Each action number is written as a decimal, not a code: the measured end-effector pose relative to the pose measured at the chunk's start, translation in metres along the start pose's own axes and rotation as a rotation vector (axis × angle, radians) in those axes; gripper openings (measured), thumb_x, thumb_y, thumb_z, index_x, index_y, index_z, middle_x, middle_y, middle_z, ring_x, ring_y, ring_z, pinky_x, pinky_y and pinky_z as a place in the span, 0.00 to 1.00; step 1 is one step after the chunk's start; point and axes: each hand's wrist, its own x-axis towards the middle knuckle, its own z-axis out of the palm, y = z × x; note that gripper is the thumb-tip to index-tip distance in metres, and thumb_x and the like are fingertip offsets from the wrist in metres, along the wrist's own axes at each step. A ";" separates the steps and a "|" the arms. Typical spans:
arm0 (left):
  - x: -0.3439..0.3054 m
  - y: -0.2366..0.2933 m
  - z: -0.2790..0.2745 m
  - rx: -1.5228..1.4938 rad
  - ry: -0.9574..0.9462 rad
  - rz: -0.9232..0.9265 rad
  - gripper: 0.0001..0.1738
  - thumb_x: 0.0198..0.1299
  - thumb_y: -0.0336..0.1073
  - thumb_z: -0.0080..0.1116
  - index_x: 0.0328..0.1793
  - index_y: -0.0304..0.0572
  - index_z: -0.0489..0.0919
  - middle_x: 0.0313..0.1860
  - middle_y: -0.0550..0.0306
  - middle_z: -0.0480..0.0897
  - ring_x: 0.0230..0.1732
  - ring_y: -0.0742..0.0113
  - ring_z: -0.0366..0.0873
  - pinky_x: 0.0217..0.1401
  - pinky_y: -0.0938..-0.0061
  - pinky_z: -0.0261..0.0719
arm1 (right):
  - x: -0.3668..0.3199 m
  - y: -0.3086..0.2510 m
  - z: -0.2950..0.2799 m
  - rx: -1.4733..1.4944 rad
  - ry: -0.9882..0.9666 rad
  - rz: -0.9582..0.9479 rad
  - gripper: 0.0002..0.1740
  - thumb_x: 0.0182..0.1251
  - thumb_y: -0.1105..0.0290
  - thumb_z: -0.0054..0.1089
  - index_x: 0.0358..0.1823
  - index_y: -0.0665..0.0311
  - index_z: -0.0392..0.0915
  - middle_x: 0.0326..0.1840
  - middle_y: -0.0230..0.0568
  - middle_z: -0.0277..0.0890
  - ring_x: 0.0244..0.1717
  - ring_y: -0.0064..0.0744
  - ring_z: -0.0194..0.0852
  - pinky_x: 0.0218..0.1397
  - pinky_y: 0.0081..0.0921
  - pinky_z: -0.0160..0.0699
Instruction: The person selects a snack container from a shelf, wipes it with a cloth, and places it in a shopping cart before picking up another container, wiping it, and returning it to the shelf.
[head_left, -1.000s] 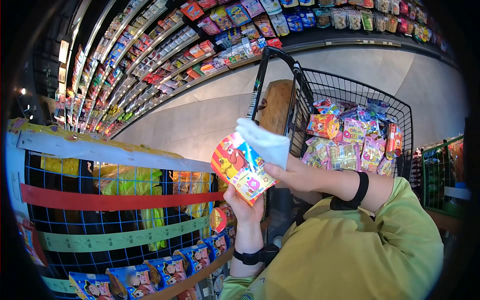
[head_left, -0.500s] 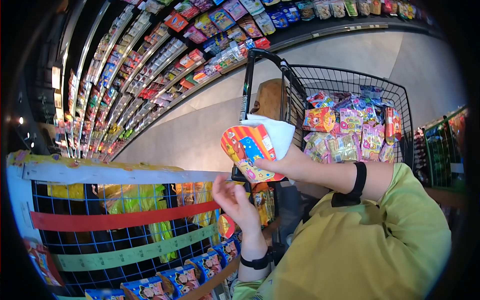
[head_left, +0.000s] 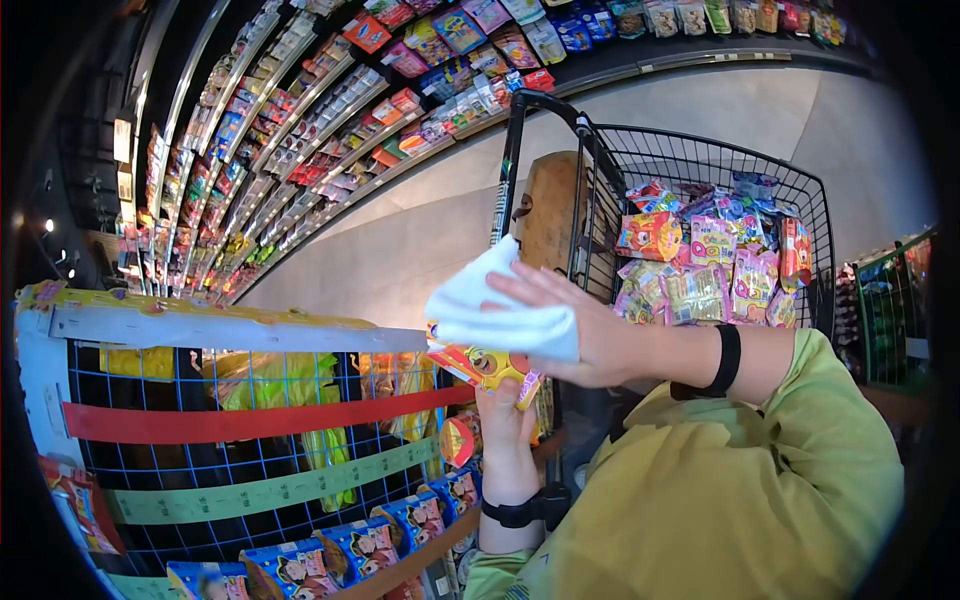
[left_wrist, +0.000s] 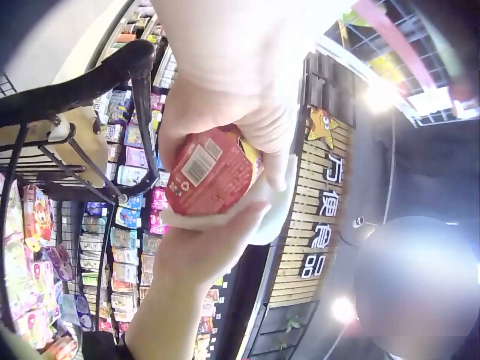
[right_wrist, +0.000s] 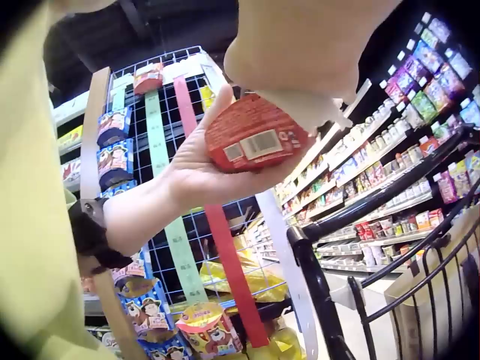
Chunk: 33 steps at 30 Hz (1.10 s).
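Observation:
In the head view the left hand [head_left: 508, 412] grips a red and yellow snack pack [head_left: 490, 366] from below, its thumb on the front. The right hand [head_left: 570, 325] lies over a white cloth [head_left: 490, 305] that covers the pack's upper part. The left wrist view shows the pack's red back [left_wrist: 214, 171] with a barcode label, the left hand [left_wrist: 232, 112] around it and the cloth [left_wrist: 262, 217] against its edge. In the right wrist view the left hand [right_wrist: 199, 161] holds the pack [right_wrist: 255, 135] across its palm and fingers.
A black cart [head_left: 722, 146] full of colourful packs stands at the right. To the left is a blue wire rack [head_left: 250, 440] with red and green strips and a row of blue packs [head_left: 370, 552]. Stocked shelves [head_left: 300, 130] line the aisle's far side.
The left hand, apart from the pack half a second ago, grips it again. The right hand and cloth have moved left over the pack, which now shows less of its front.

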 end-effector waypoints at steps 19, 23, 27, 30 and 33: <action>0.003 0.004 -0.008 0.913 -0.048 0.360 0.41 0.49 0.37 0.69 0.67 0.33 0.62 0.62 0.48 0.70 0.62 0.60 0.70 0.63 0.66 0.69 | -0.010 -0.035 0.021 0.187 -0.095 -0.013 0.40 0.58 0.64 0.60 0.72 0.58 0.52 0.74 0.48 0.47 0.74 0.48 0.46 0.74 0.55 0.39; -0.002 0.018 -0.009 1.003 -0.068 0.286 0.42 0.45 0.34 0.71 0.66 0.31 0.62 0.59 0.49 0.73 0.59 0.63 0.73 0.61 0.67 0.71 | -0.012 -0.013 0.012 0.195 -0.209 -0.077 0.41 0.57 0.62 0.61 0.72 0.57 0.52 0.74 0.45 0.49 0.74 0.46 0.46 0.75 0.54 0.37; -0.008 0.029 -0.001 0.811 -0.067 0.181 0.43 0.39 0.26 0.72 0.64 0.31 0.64 0.50 0.51 0.79 0.50 0.70 0.77 0.55 0.74 0.74 | -0.004 0.012 -0.008 -0.111 -0.323 -0.125 0.41 0.56 0.62 0.61 0.71 0.55 0.53 0.69 0.41 0.58 0.74 0.38 0.48 0.74 0.58 0.34; -0.007 0.042 -0.005 0.970 -0.109 0.187 0.44 0.40 0.27 0.72 0.66 0.32 0.63 0.50 0.49 0.79 0.50 0.69 0.78 0.52 0.73 0.76 | -0.001 0.016 -0.014 -0.348 -0.309 -0.203 0.37 0.55 0.64 0.61 0.67 0.56 0.60 0.68 0.41 0.59 0.74 0.37 0.50 0.74 0.59 0.35; -0.006 0.054 0.000 1.369 -0.218 0.272 0.45 0.40 0.28 0.72 0.67 0.31 0.62 0.51 0.47 0.78 0.51 0.67 0.78 0.54 0.72 0.76 | -0.005 0.029 -0.009 -0.443 -0.362 -0.220 0.29 0.52 0.66 0.59 0.59 0.59 0.69 0.62 0.41 0.66 0.72 0.37 0.53 0.74 0.60 0.34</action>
